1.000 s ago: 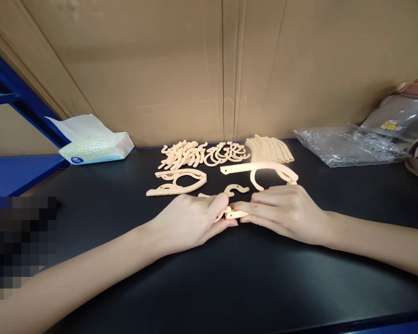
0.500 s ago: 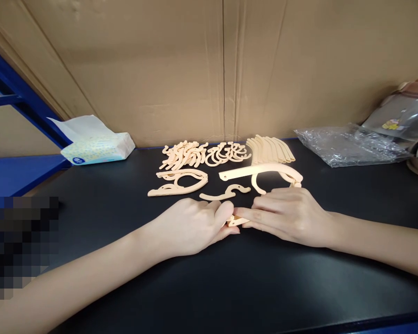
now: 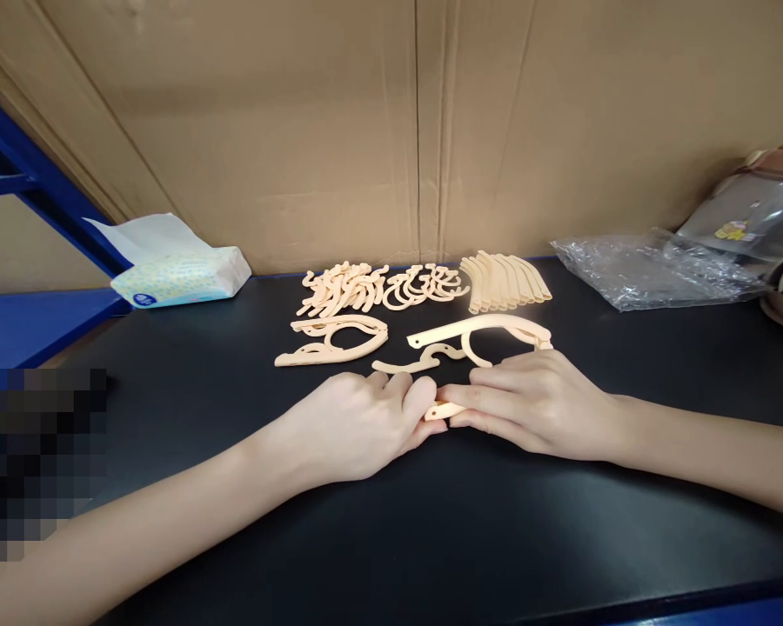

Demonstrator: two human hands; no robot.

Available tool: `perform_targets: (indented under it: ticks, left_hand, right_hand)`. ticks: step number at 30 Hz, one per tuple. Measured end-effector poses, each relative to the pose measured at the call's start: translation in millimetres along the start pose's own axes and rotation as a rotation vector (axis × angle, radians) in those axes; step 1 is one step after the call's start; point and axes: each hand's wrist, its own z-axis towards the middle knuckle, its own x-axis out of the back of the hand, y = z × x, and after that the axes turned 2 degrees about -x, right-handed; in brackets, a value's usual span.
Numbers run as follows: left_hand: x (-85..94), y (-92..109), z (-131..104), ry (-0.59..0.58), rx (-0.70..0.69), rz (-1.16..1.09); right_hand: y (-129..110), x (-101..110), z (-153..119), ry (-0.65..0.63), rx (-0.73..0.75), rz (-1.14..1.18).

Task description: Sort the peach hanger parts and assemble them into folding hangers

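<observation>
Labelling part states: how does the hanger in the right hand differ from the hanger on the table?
The held hanger is gripped by the right hand; the resting hanger lies untouched on the black table. The held hanger is partly hidden by that hand; the resting hanger shows its whole outline. The held hanger looks brighter, the resting hanger duller. Both are cream, with curved arms.

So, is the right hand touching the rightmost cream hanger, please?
Touching: the head view shows the right hand gripping the hanger, its lower arm between fingers and thumb.
</observation>
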Motion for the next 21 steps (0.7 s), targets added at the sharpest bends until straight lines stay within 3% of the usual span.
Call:
perform_targets:
  ticks: [6,21]
  left_hand:
    - [-0.5,-0.4,-1.2,0.038,-0.043,0.107]
    - [-1.1,1.0,-0.2,0.061,-0.01,0.003]
  right_hand:
    - [-0.5,-0.6,-0.6,-0.055,-0.046,0.048]
    - [-2.6,-2.2,1.8,-0.082,-0.097,0.028]
